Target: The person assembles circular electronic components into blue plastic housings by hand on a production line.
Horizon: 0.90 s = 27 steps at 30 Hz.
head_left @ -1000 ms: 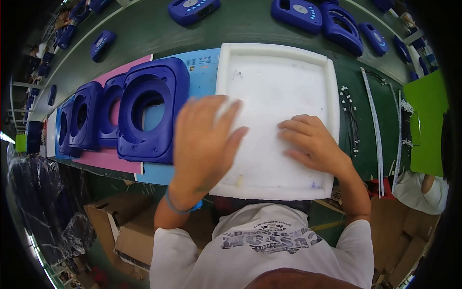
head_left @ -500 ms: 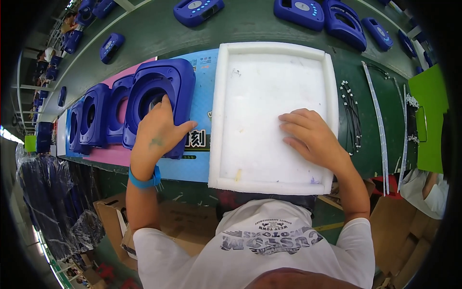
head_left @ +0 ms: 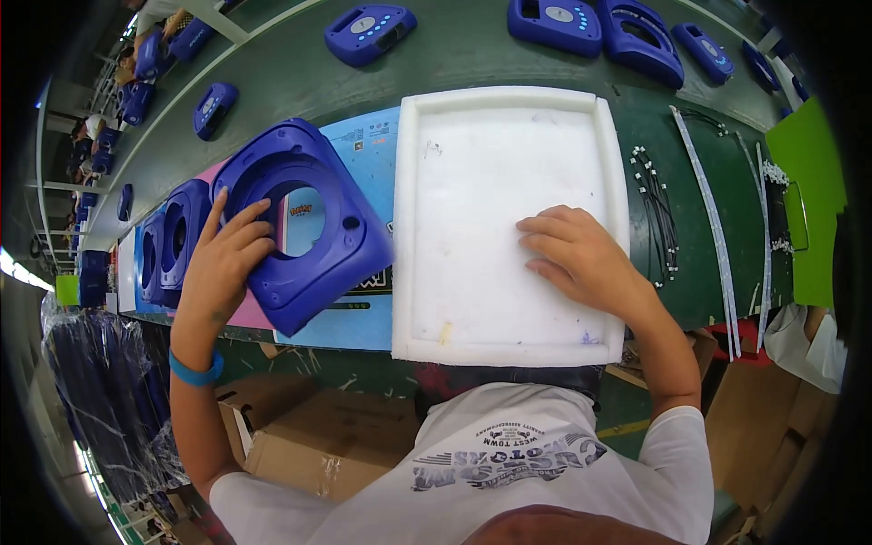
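A blue plastic housing (head_left: 352, 259) with a large round opening sits tilted at an angle on the left part of the bench. My left hand (head_left: 225, 259) grips its left side, with some fingers over the opening's edge and the thumb hidden. Beside it lies a white foam tray (head_left: 406, 227) with a raised rim. Over the tray's right half rests my right hand (head_left: 574, 250), open, its fingers loosely stretched and holding nothing.
More blue housings (head_left: 186, 232) stand in a row at the left. Blue shells with buttons (head_left: 371, 34) lie along the far bench. Right of the tray are black cables (head_left: 656, 218), long pale strips (head_left: 708, 218) and a green bin (head_left: 808, 218). Cardboard boxes (head_left: 318, 445) sit below.
The front housing has been turned and tilted away from the row. My left hand has shifted left, from its opening to its left side. My right hand stays nearly still.
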Tool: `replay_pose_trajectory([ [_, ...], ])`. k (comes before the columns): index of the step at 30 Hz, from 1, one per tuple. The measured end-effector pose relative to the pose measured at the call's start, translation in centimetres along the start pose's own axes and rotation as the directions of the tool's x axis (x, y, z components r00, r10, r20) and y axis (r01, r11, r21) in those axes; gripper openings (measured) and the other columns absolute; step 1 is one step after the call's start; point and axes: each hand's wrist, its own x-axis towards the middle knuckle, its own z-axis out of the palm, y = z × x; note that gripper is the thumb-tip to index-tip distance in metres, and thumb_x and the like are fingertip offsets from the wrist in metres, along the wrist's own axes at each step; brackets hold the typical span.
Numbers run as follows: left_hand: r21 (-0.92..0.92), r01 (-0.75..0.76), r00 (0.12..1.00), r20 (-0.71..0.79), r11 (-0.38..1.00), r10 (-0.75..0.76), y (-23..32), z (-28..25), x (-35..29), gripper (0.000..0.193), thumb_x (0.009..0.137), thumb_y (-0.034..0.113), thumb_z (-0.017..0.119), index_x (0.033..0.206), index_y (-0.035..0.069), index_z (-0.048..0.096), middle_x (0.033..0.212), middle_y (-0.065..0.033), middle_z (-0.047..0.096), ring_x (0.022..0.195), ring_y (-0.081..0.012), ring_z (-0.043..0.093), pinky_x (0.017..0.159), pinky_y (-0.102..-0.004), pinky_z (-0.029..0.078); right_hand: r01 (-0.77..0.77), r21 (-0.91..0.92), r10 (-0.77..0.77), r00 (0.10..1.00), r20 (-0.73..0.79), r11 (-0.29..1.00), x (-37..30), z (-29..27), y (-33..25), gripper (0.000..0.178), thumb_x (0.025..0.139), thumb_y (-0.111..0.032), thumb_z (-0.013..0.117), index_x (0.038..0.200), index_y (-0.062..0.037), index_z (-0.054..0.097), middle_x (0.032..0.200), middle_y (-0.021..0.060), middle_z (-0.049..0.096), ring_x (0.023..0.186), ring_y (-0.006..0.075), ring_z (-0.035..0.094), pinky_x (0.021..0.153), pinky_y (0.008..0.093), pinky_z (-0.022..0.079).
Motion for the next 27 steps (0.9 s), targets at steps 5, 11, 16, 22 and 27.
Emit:
replay_pose_trajectory([
  [5, 0.264, -0.046, 0.999, -0.003, 0.963, 0.048, -3.0, 3.0, -0.8, 0.035, 0.092, 0.011, 0.06, 0.123, 0.013, 0.077, 0.161, -0.0074, 0.058, 0.161, -0.0302, 0.04, 0.135, -0.0511, 0.03, 0.01, -0.013, -0.01, 1.0, 0.002, 1.0, 0.0, 0.1, -0.2, 0.022, 0.091, -0.013, 0.08, 0.11, -0.0029, 0.073, 0.131, 0.0115, 0.071, 0.121, 0.0326, 0.063, 0.103, 0.0448, 0.049],
  [11, -0.289, 0.076, 0.997, -0.009, 0.954, -0.082, -1.7, 3.2, -0.9, 0.057, 0.089, 0.017, 0.078, 0.144, 0.006, 0.068, 0.15, -0.0178, 0.066, 0.149, -0.0384, 0.054, 0.131, -0.0517, 0.035, 0.0, -0.014, 0.0, 1.0, 0.011, 1.0, 0.0, 0.1, -0.3, 0.022, 0.091, -0.012, 0.08, 0.11, -0.0031, 0.073, 0.131, 0.0115, 0.071, 0.122, 0.0332, 0.062, 0.104, 0.045, 0.049],
  [16, -0.466, 0.231, 0.971, 0.049, 0.854, -0.236, 5.1, 2.9, -0.3, 0.105, 0.08, 0.028, 0.094, 0.166, 0.003, 0.041, 0.143, -0.0251, 0.067, 0.135, -0.0461, 0.062, 0.121, -0.0516, 0.045, -0.003, -0.013, 0.003, 1.0, 0.014, 1.0, 0.3, 0.3, -0.4, 0.022, 0.09, -0.011, 0.08, 0.109, -0.0027, 0.073, 0.13, 0.0117, 0.071, 0.122, 0.0333, 0.062, 0.104, 0.0448, 0.049],
  [22, -0.37, 0.195, 0.98, 0.12, 0.908, -0.161, 2.2, 2.5, -0.6, 0.105, 0.067, 0.004, 0.093, 0.161, 0.005, 0.048, 0.134, -0.0237, 0.069, 0.127, -0.0449, 0.063, 0.111, -0.0482, 0.051, 0.021, 0.005, -0.021, 0.999, -0.032, 1.0, -0.4, 0.3, 0.1, 0.025, 0.089, -0.006, 0.081, 0.112, -0.0005, 0.073, 0.129, 0.014, 0.072, 0.12, 0.036, 0.064, 0.104, 0.0467, 0.051],
  [27, -0.424, 0.227, 0.972, 0.042, 0.877, -0.231, 0.0, 0.3, -2.4, 0.096, 0.066, 0.001, 0.092, 0.155, 0.005, 0.056, 0.142, -0.0248, 0.066, 0.134, -0.0464, 0.061, 0.115, -0.0495, 0.048, 0.084, 0.055, -0.07, 0.972, -0.223, 0.995, -0.2, -0.2, 0.1, 0.024, 0.09, -0.001, 0.08, 0.113, -0.0007, 0.073, 0.122, 0.0135, 0.075, 0.114, 0.0338, 0.068, 0.098, 0.0445, 0.055],
])
